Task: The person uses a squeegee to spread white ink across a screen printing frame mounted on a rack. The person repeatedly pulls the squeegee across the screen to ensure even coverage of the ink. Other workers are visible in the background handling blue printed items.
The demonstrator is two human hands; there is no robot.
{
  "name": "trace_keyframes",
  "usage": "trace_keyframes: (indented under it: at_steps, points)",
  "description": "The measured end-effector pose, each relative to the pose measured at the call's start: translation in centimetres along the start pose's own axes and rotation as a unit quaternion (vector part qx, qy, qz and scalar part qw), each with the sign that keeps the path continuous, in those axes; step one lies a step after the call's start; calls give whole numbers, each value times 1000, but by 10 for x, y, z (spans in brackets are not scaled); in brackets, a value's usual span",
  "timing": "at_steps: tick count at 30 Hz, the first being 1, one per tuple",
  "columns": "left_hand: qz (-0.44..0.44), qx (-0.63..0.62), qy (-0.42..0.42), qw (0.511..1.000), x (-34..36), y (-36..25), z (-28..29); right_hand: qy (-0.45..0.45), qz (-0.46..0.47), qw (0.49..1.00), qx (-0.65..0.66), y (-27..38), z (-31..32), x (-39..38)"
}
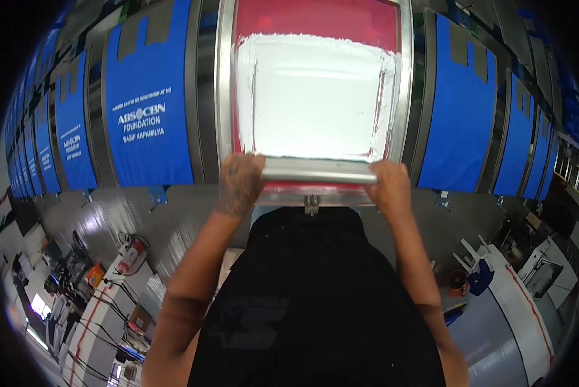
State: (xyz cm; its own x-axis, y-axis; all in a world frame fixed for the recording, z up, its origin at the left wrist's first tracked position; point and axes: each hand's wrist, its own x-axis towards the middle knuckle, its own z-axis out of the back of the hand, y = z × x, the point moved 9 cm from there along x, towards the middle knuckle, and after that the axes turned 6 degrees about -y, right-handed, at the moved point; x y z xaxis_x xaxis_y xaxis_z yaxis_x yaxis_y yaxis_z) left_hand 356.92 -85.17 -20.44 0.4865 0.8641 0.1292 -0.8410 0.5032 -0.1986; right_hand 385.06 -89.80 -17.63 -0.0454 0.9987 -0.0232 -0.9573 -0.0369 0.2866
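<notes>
I had the fingers of the left hand [240, 184] and right hand [391, 184] clenched around the squeegee [318, 170], across the near end of the metal frame [225, 84]. Uneven pressure, I judged, could streak the white paint [315, 97].

Red cylinder [131, 254] and orange object [96, 275] at lower left, white table [505, 291] at lower right.

White paste [318, 97], crimson mesh [315, 18], silver bar [318, 171], blue cloth [464, 109], black shirt [322, 284] seemingly printed grey
</notes>
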Motion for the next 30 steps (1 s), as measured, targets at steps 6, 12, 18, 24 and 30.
trace_keyframes:
  at_steps: [6, 12, 18, 24, 30]
  points:
    - [29, -104, -28, 994, -30, -7, 8, -79, -63, 995, 20, 13, -5, -32]
    - [-37, -48, -103, 993, 24, 2, 3, -154, -21, 986, -53, -8, -12, -1]
    - [-18, -96, -86, 992, 229, 76, 2, -37, -90, 989, -113, -50, 37, 210]
    - [1, -118, -41, 992, 90, 48, 2, -161, 38, 980, -107, 9, 52, 88]
    - [22, -86, -81, 993, 1, -4, 13, -84, -29, 996, -13, 7, -3, -12]
